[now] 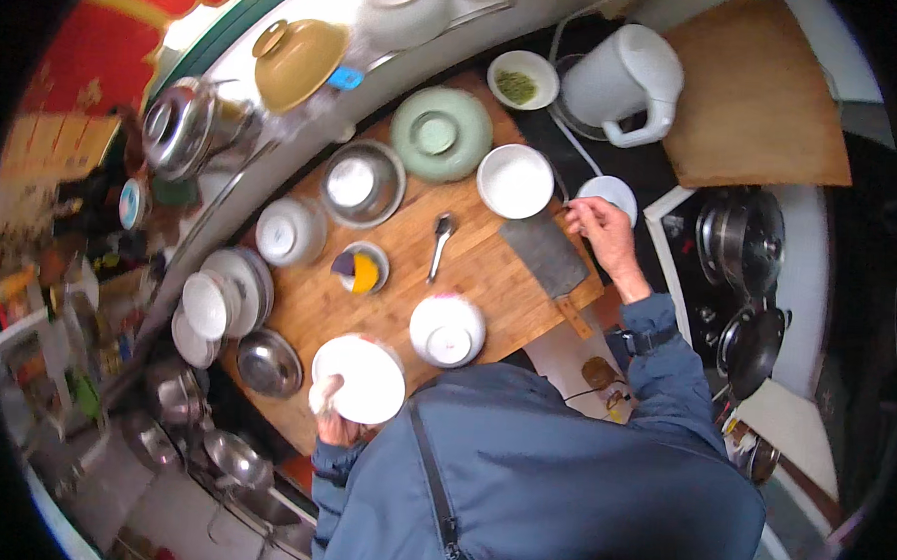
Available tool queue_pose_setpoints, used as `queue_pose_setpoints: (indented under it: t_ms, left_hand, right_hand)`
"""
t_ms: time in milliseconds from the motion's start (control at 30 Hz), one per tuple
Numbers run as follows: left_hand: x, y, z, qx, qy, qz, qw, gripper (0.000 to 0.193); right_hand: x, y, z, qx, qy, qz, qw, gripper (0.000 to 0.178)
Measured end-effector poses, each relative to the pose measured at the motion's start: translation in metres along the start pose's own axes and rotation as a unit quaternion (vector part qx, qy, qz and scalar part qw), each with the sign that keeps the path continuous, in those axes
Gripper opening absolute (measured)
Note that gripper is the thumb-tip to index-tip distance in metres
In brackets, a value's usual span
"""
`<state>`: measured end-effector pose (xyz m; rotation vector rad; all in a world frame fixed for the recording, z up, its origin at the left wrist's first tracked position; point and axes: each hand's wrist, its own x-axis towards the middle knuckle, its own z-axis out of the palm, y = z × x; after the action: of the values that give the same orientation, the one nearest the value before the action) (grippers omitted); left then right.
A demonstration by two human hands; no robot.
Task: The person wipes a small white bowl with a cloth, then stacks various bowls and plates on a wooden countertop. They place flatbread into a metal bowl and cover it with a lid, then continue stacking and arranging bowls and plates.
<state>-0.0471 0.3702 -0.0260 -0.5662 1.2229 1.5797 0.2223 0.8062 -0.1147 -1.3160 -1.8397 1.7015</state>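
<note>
My left hand [334, 415] grips a round white dish [364, 381] by its left rim, the thumb lying over the edge. Out to the right, my right hand [608, 242] has its fingertips pinched together; what is between them, if anything, is too small to make out. That hand is beside a small white round dish [612, 193] and a white bowl [514, 181]. Left of my right wrist lies a cleaver [544, 256] with a broad grey blade and wooden handle. A white bowl [446, 330] stands upside down between my arms.
A wooden board [399, 268] bears a spoon [440, 246], a green upturned bowl [442, 135], steel bowls [363, 183] and stacked dishes [210, 305]. Behind are a bowl of green bits [522, 80] and a white kettle [622, 82]. Dark pans [750, 243] stand on the right.
</note>
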Motion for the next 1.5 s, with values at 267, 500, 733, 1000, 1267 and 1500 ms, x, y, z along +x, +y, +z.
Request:
queue_pose_setpoints:
  t_ms: [267, 500, 733, 1000, 1267, 1500]
  left_hand:
    - [0.046, -0.06, -0.072, 0.083, 0.059, 0.086, 0.991, 0.053]
    - [0.073, -0.089, -0.126, 0.155, 0.078, 0.165, 0.971, 0.042]
    - [0.097, -0.103, -0.161, 0.329, 0.075, 0.282, 0.898, 0.043]
    - [0.065, -0.102, -0.173, 0.125, -0.062, 0.267, 0.954, 0.065]
    - [-0.039, -0.209, -0.244, 0.082, -0.082, 0.28, 0.953, 0.069]
    - [-0.156, -0.38, -0.335, -0.031, 0.101, 0.172, 0.979, 0.061]
  right_hand:
    - [-0.031, -0.012, 0.03, -0.073, -0.082, 0.026, 0.994, 0.019]
    - [-0.062, -0.011, 0.056, -0.1, -0.109, 0.036, 0.988, 0.019]
    - [-0.108, -0.023, 0.085, -0.136, -0.127, 0.019, 0.982, 0.02]
    - [-0.18, -0.037, 0.14, -0.191, -0.203, -0.038, 0.96, 0.019]
    - [-0.206, -0.025, 0.229, -0.215, -0.475, -0.111, 0.846, 0.016]
    - [-0.251, -0.031, 0.292, -0.273, -0.572, -0.174, 0.754, 0.02]
